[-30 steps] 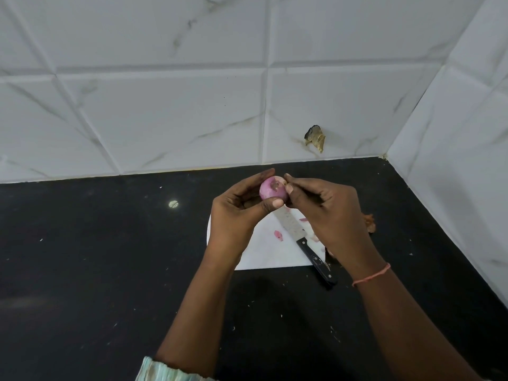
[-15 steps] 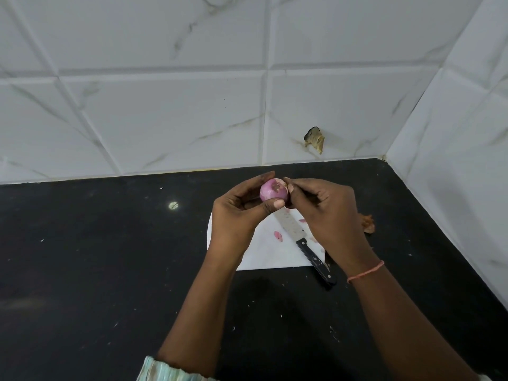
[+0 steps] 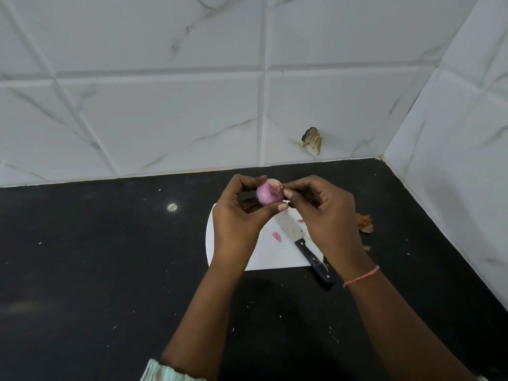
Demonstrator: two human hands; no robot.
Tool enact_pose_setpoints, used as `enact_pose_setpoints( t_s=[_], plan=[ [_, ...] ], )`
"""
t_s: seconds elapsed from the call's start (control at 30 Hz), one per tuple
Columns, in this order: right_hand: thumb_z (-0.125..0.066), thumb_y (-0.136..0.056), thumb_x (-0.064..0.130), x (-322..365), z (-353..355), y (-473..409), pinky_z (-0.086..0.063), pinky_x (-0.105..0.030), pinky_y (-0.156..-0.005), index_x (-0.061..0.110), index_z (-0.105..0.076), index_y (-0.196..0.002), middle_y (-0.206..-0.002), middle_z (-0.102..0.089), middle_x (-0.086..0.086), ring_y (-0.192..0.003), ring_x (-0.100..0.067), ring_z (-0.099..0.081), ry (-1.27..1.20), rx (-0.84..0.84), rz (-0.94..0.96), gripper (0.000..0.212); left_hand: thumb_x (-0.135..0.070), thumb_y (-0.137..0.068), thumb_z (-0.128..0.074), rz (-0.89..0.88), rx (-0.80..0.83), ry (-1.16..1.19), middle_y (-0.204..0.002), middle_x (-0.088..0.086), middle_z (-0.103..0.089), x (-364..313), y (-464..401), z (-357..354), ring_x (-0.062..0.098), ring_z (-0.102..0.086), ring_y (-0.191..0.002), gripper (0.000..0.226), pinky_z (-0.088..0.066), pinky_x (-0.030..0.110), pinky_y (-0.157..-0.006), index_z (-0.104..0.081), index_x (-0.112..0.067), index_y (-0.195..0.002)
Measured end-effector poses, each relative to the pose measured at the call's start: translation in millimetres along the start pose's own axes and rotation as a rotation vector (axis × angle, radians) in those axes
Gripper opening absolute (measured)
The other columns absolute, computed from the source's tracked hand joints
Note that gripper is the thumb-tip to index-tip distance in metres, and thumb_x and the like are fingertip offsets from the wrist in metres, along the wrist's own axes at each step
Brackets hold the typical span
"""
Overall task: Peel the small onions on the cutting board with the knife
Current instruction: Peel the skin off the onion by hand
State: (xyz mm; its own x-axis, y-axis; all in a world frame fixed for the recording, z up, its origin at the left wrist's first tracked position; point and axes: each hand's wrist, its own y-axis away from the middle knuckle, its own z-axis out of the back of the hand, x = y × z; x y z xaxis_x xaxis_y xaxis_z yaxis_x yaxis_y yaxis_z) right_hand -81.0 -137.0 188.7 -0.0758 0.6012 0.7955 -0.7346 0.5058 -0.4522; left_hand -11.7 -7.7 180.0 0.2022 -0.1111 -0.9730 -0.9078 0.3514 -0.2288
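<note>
My left hand (image 3: 238,215) holds a small pink onion (image 3: 267,194) between thumb and fingertips, raised above the white cutting board (image 3: 270,255). My right hand (image 3: 325,215) pinches at the onion's right side with thumb and forefinger, on a bit of skin. The knife (image 3: 302,243), steel blade and black handle, lies diagonally on the board under my hands; nobody holds it. A small pink peel scrap (image 3: 277,236) rests on the board. Much of the board is hidden by my hands.
The board sits on a black counter (image 3: 110,270) in a corner of white marble-tiled walls. Brown onion skins (image 3: 365,223) lie on the counter right of the board. A chipped spot (image 3: 312,139) marks the back wall.
The onion has turned a little in my left hand, and my right fingertips have shifted on its side. The knife has stayed put.
</note>
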Motion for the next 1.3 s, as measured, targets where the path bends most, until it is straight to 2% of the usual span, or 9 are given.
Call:
enact_pose_setpoints(
  t_s=[0.23,0.43,0.5,0.63,0.77,0.9,1.03,1.17,1.3],
  plan=[
    [-0.063,-0.092,0.011,2.1,6.7,-10.5,-0.049,-0.01,-0.076,0.014,-0.066,-0.097,-0.091,-0.065,0.006,-0.084,-0.004,-0.062,0.228,0.172,0.091,0.007,-0.008,-0.067,-0.09,-0.037,0.007,-0.061,-0.102,-0.009,-0.074,2.9,-0.4,-0.8,0.011,-0.072,-0.094,0.041,-0.059,0.028,-0.085,-0.064,-0.021,-0.095],
    [-0.058,-0.094,0.011,5.6,15.0,-19.2,-0.048,-0.012,-0.074,0.016,-0.058,-0.1,-0.096,-0.061,0.003,-0.087,-0.007,-0.06,0.229,0.322,0.053,0.008,-0.001,-0.068,-0.087,0.047,0.031,0.104,-0.104,-0.008,-0.074,6.3,1.8,-4.3,0.013,-0.073,-0.094,0.04,-0.058,0.027,-0.083,-0.063,-0.013,-0.099],
    [-0.055,-0.096,0.013,6.8,15.7,-20.2,-0.05,-0.016,-0.074,0.017,-0.058,-0.1,-0.095,-0.062,0.003,-0.087,-0.008,-0.061,0.118,0.308,-0.014,0.006,-0.005,-0.069,-0.085,0.08,0.041,0.164,-0.107,-0.002,-0.074,4.9,-2.2,-2.7,0.012,-0.072,-0.097,0.044,-0.058,0.027,-0.084,-0.064,-0.007,-0.108],
    [-0.052,-0.099,0.015,10.5,7.8,-13.8,-0.053,-0.016,-0.072,0.014,-0.06,-0.102,-0.097,-0.067,-0.006,-0.088,-0.012,-0.066,-0.266,0.267,-0.292,0.009,-0.011,-0.075,-0.084,0.193,0.09,0.347,-0.116,0.009,-0.072,10.7,-5.2,-1.1,0.026,-0.067,-0.113,0.049,-0.054,0.043,-0.098,-0.063,-0.008,-0.119],
    [-0.053,-0.099,0.017,14.5,-4.1,-4.5,-0.058,-0.027,-0.073,0.009,-0.061,-0.106,-0.098,-0.069,-0.01,-0.091,-0.023,-0.068,-0.619,0.07,-0.509,0.013,-0.011,-0.077,-0.074,0.319,0.064,0.617,-0.123,0.018,-0.066,13.2,-2.4,-5.4,0.033,-0.067,-0.113,0.039,-0.056,0.032,-0.09,-0.062,-0.01,-0.114],
    [-0.072,-0.086,0.023,8.2,-8.2,1.9,-0.055,-0.019,-0.078,0.016,-0.068,-0.109,-0.101,-0.071,0.007,-0.096,-0.007,-0.067,-0.273,0.058,-0.21,0.023,-0.006,-0.072,-0.076,0.312,0.035,0.62,-0.117,0.014,-0.067,14.9,-4.3,-6.8,0.029,-0.067,-0.111,0.035,-0.057,0.033,-0.089,-0.061,-0.01,-0.104],
    [-0.073,-0.086,0.017,3.6,-6.0,2.4,-0.054,-0.018,-0.081,0.012,-0.073,-0.106,-0.097,-0.073,0.006,-0.093,-0.004,-0.067,-0.107,-0.013,-0.006,0.021,-0.004,-0.07,-0.078,0.308,0.039,0.659,-0.117,0.015,-0.066,15.6,-4.6,-5.8,0.03,-0.067,-0.109,0.035,-0.057,0.037,-0.093,-0.059,-0.011,-0.098],
    [-0.073,-0.086,0.017,5.3,-3.2,0.4,-0.051,-0.01,-0.078,0.011,-0.074,-0.105,-0.095,-0.073,0.006,-0.09,0.0,-0.067,-0.036,-0.015,0.062,0.02,-0.003,-0.063,-0.09,0.226,0.016,0.507,-0.109,0.011,-0.07,12.6,-3.9,-3.8,0.024,-0.069,-0.105,0.051,-0.055,0.039,-0.095,-0.055,-0.01,-0.1],
    [-0.073,-0.085,0.02,8.2,-3.8,-3.1,-0.056,-0.017,-0.077,0.017,-0.075,-0.098,-0.089,-0.073,0.012,-0.085,-0.003,-0.07,-0.158,-0.016,-0.07,0.013,0.004,-0.065,-0.087,0.093,-0.018,0.361,-0.111,0.017,-0.07,10.3,-2.4,-4.8,0.027,-0.07,-0.105,0.049,-0.055,0.029,-0.085,-0.055,-0.013,-0.098]
  ],
)
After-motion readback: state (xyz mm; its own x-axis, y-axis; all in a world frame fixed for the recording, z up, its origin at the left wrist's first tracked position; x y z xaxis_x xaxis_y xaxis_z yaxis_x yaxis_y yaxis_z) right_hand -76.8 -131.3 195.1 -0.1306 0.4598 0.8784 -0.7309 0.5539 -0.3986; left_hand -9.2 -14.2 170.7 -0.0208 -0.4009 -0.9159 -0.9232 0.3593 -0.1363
